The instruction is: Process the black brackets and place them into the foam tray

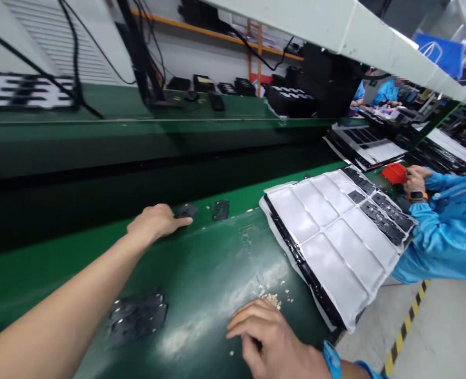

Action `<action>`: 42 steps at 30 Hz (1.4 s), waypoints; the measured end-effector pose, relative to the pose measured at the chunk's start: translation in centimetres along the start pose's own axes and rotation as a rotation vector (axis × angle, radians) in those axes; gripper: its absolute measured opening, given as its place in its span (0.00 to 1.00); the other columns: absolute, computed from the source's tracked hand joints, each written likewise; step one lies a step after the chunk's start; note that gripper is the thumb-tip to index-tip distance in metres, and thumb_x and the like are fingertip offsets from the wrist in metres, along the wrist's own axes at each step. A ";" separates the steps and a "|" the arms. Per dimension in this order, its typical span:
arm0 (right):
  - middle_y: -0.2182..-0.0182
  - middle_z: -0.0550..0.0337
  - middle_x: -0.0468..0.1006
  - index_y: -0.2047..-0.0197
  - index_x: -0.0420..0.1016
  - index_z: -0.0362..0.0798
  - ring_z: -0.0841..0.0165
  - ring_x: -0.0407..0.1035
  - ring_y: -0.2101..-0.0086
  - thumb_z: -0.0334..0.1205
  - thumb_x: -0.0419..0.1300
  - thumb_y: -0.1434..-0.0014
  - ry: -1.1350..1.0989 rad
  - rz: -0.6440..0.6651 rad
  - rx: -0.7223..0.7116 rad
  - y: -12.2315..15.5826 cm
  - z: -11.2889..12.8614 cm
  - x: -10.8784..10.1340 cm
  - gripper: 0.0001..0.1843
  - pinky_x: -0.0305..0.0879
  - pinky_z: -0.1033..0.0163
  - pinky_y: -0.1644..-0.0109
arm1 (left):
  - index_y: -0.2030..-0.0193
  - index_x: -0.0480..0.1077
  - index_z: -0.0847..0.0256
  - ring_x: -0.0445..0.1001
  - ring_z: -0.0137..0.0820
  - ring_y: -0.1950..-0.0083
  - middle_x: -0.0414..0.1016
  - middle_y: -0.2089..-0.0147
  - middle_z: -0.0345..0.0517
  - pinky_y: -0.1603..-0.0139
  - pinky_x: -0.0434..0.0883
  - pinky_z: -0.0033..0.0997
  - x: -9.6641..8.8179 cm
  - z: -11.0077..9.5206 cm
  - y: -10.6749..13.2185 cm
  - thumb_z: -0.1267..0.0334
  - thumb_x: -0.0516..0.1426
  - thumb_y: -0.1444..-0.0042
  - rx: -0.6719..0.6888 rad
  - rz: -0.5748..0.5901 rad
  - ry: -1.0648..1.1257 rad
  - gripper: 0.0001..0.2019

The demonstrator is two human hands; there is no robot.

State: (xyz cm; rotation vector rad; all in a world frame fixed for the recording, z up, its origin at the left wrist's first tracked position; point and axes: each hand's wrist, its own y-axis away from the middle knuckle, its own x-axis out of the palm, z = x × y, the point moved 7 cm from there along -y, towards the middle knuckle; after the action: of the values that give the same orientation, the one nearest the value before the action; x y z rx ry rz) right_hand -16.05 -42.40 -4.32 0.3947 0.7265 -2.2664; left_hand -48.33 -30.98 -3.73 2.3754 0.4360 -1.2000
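My left hand (156, 222) reaches over the far side of the green worktable. Its thumb and fingers close on the edge of a flat black plastic part (186, 210). Just right of that lies another small black part (221, 210) with a cut-out. My right hand (270, 334) hovers low over the near side of the table, fingers loosely bent and apart, with nothing visible in them. Beside its fingertips is a small heap of tiny beige pieces (271, 300). Below my left forearm sits a group of black parts (138, 317), some with beige bits on them.
A white compartment tray (320, 205), partly filled with black parts, stands at the right. Beyond it, a co-worker in a blue sleeve (446, 221) holds a red object (394, 172). A pale beam (335, 26) crosses overhead. Black devices (216, 101) line the back shelf.
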 end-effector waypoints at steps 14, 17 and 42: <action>0.76 0.66 0.72 0.47 0.74 0.47 0.70 0.69 0.75 0.42 0.57 0.28 -0.470 -0.075 0.427 -0.5 -2.5 -2.2 0.11 0.66 0.67 0.70 | 0.69 0.72 0.59 0.68 0.31 0.72 0.73 0.74 0.38 0.71 0.61 0.27 6.6 -7.8 21.6 0.54 0.56 0.37 0.269 0.192 0.312 0.13; 0.79 0.67 0.69 0.63 0.74 0.47 0.73 0.66 0.78 0.45 0.56 0.26 -0.508 0.014 0.410 -0.3 -1.3 -1.4 0.14 0.62 0.68 0.72 | 0.67 0.70 0.58 0.69 0.30 0.74 0.73 0.73 0.37 0.72 0.61 0.26 7.3 -6.7 24.5 0.55 0.53 0.33 0.189 0.183 0.435 0.14; 0.76 0.63 0.72 0.62 0.85 0.48 0.72 0.62 0.78 0.42 0.59 0.30 -0.520 -0.039 0.310 -1.2 -0.4 -1.0 0.14 0.60 0.65 0.71 | 0.65 0.60 0.54 0.65 0.29 0.74 0.66 0.72 0.34 0.71 0.59 0.28 9.6 -5.4 28.0 0.61 0.47 0.26 0.341 -0.073 0.389 0.13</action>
State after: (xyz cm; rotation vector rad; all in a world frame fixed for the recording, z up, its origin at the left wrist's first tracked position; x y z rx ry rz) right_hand -16.22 -40.94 -3.69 -0.0760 0.1184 -2.3754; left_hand -26.18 -51.35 -1.93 2.9269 0.4725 -0.8937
